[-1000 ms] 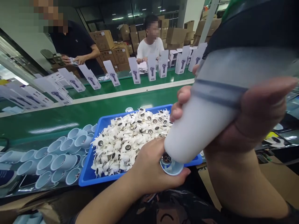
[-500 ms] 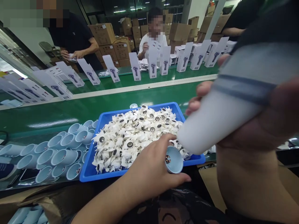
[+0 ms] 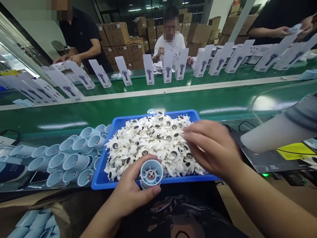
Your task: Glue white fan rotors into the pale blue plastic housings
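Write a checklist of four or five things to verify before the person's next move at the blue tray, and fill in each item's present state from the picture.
1. Left hand grips the pale blue plastic cylinder housing, open end facing the camera: ok.
2. Right hand is free, fingers spread over the white plastic fan impellers: ok.
3. Blue plastic tray holds plenty of impellers: ok.
4. Spare pale blue housings lie left of the tray: ok.
5. Right hand has an impeller pinched: cannot tell.

One blue tray (image 3: 99, 180), two hands, three co-workers.
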`<state>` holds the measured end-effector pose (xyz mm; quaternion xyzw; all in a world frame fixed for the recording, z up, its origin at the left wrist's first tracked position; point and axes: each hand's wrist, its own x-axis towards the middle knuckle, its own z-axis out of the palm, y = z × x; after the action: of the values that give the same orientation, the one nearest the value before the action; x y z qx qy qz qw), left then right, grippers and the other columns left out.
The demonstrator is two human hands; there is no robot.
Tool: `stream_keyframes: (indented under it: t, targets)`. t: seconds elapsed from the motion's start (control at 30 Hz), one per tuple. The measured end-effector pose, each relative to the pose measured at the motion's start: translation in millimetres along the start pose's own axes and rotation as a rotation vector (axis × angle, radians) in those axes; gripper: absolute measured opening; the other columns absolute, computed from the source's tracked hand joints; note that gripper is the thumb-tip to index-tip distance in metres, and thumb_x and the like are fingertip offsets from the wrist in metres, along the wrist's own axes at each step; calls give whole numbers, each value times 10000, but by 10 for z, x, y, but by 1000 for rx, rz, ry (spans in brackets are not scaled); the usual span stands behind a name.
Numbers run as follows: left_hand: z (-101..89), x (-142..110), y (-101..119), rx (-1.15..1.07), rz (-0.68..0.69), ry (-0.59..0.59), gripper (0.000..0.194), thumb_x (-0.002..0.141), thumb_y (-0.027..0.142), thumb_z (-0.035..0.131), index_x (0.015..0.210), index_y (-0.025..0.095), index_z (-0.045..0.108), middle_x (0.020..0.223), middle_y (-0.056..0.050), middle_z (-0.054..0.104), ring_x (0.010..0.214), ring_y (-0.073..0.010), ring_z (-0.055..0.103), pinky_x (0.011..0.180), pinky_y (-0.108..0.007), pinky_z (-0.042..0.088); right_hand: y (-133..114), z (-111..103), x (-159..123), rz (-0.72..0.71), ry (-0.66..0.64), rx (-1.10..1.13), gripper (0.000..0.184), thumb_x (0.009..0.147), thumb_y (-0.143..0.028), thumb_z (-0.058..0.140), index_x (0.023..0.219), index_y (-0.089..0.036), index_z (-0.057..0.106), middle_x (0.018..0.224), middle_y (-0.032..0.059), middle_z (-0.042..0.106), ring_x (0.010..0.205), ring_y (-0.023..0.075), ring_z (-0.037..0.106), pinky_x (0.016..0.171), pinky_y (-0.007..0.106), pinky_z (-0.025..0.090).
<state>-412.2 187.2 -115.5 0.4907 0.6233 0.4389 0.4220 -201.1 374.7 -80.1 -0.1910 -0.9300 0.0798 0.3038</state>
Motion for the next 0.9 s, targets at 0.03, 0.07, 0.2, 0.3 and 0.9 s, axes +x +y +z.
stream_keyframes:
  t: [0.03, 0.07, 0.2, 0.3, 0.9]
  targets:
    - [44, 2, 3, -12, 10, -16, 613, 760, 508, 777, 1262, 240, 550, 1166, -99, 698, 1050, -279, 664, 915, -371, 505, 13, 135, 157, -2, -76, -21, 192, 1021, -248, 631, 1185, -156, 666, 1240, 96, 637, 1152, 233, 615, 1031, 467, 536]
    - [85, 0, 0, -23, 18, -26, 638, 760, 521, 769, 1277, 242, 522, 1107, -87, 693, 981, -261, 663, 866, -361, 508, 32, 267, 313, 15, -163, -44, 169, 1000, -175, 635, 1161, -143, 675, 1198, 92, 656, 1102, 224, 635, 1000, 455, 552]
    - [165, -41, -48, -100, -9, -26, 781, 636, 535, 882, 1242, 271, 465, 967, -23, 640, 794, -193, 599, 707, -301, 480, 76, 658, 740, 94, -449, -98, 65, 987, -188, 674, 982, -124, 684, 978, 49, 676, 893, 167, 659, 872, 367, 588]
    - [118, -80, -53, -134, -25, 21, 687, 603, 484, 923, 1110, 263, 516, 932, -5, 646, 767, -175, 586, 684, -282, 466, 43, 773, 777, 188, -470, -109, 209, 1017, -324, 662, 942, -129, 661, 958, 50, 660, 854, 150, 643, 840, 334, 580]
    - [-98, -71, 21, 333, 373, 275, 524, 712, 412, 895, 1148, 237, 662, 1071, -55, 748, 964, -259, 706, 863, -390, 561, -688, 220, 259, 496, -525, 1007, 430, 851, -527, 621, 1105, -180, 603, 964, 71, 678, 787, 170, 672, 749, 316, 574]
